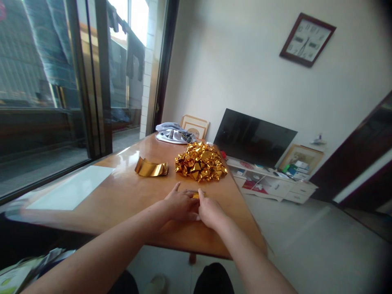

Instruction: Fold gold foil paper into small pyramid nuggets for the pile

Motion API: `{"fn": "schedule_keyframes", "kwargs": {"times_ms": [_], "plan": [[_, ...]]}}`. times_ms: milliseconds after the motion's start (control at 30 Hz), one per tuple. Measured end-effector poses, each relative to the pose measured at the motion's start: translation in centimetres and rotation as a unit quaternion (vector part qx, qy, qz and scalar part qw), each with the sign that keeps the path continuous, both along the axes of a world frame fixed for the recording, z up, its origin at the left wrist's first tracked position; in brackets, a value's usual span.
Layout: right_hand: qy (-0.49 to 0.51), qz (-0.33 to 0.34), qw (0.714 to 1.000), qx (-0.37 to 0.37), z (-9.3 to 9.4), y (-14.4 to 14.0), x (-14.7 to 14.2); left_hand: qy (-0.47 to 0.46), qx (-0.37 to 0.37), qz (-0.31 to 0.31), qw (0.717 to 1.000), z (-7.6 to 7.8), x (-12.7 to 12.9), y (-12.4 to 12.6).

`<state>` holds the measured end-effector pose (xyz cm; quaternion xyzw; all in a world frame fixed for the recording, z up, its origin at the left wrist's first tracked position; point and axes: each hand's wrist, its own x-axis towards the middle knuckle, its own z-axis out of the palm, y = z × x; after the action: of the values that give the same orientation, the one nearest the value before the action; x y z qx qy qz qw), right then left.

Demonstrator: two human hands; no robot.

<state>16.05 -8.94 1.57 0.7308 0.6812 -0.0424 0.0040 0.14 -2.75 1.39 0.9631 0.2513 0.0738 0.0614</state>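
Fingers of left hand [182,205] and right hand [211,210] are partly extended; grip cannot be told. Flat, shiny gold foil piece [195,195] is flanked closely by both, apparently crosswise.

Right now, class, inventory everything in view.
Table: one, brown, foreground
Foil pile: one, gold, table's right
Foil stack: one, gold, beside pile
Foil piece: one, gold, centre
Sheet: one, white, table's left
Cloth: one, grey, far tabletop
Cabinet: one, white, by wall
Television: one, black, above cabinet
Clock: one, brown, on wall
Pictures: two, tan, flanking television
Glass panels: several, dark-framed, left
Clothes: several, blue/dark, beyond panels
Left grip: one, bare, by piece
Right grip: one, bare, beside left
Knees: two, black, bottom
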Motion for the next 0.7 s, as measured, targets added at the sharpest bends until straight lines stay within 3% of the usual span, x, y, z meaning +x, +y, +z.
{"fn": "schedule_keyframes", "kwargs": {"times_ms": [700], "plan": [[0.002, 0.009, 0.999, 0.041, -0.9, 0.0, 0.5, 0.02, -0.006, 0.021, 1.0, 1.0, -5.2, 0.9]]}}
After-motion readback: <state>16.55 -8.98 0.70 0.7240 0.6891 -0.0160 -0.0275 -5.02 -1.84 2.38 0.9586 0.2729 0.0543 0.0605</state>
